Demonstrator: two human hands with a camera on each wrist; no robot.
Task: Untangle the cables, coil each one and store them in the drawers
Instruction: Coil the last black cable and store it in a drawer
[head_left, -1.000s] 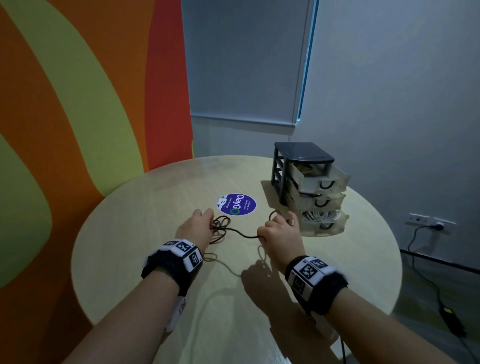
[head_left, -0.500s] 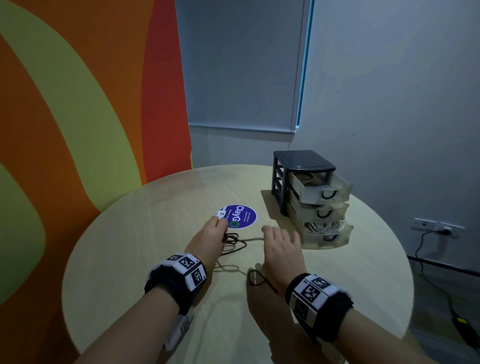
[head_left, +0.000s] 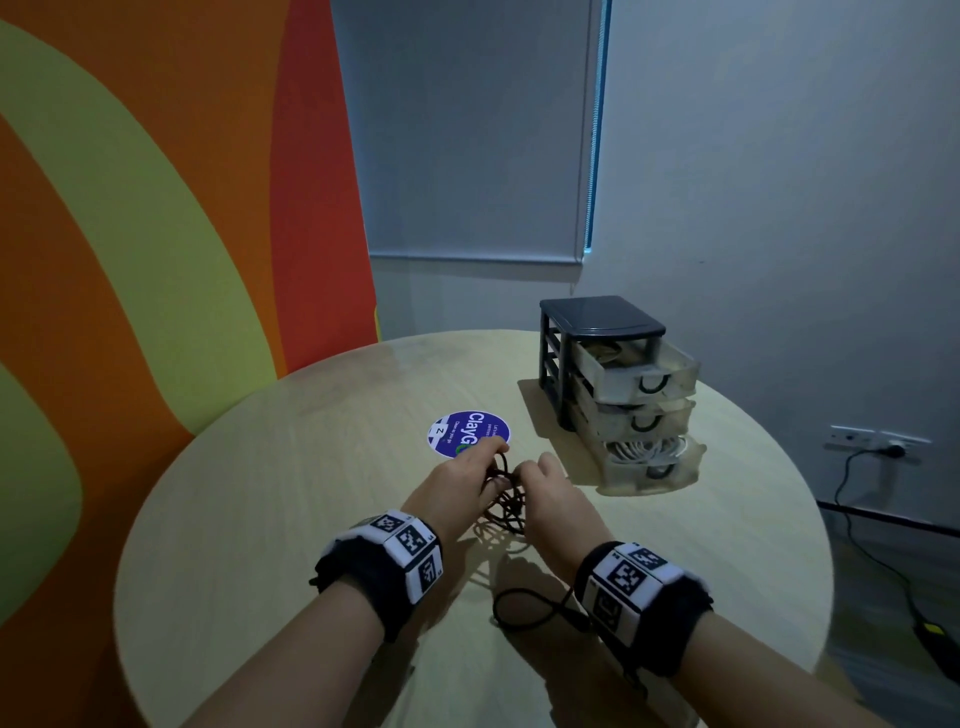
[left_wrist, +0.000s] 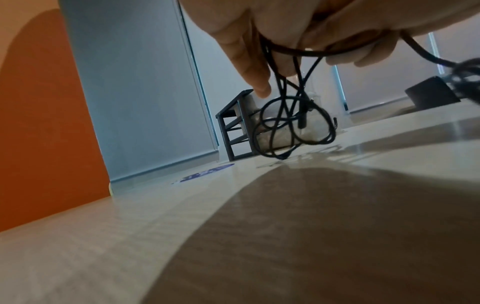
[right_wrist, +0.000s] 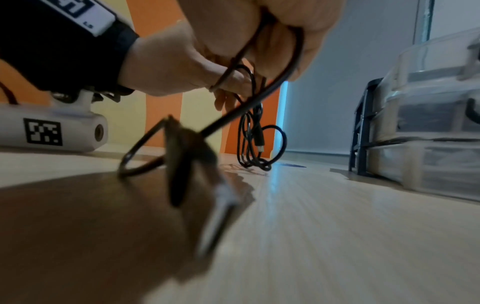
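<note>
A thin black cable (head_left: 506, 506) hangs in loose loops between my two hands, just above the round table (head_left: 260, 519). My left hand (head_left: 488, 457) pinches the top of the bunch. My right hand (head_left: 530, 473) grips the same bunch from the right. In the left wrist view the cable loops (left_wrist: 293, 123) dangle down to the tabletop. The cable's tail forms a loop (head_left: 524, 608) by my right wrist, and its plug (right_wrist: 197, 164) shows blurred in the right wrist view. The drawer unit (head_left: 602, 322) stands to the right with all three drawers pulled out.
A white cable lies coiled in the bottom drawer (head_left: 649, 452). A round blue sticker (head_left: 457, 431) lies on the table just beyond my left hand. The orange and green wall is at the left. A wall socket with a lead (head_left: 893, 449) is at the far right.
Half a second ago both hands lay apart on the table with the cable between them. They have now come together and lifted the cable into a hanging bunch.
</note>
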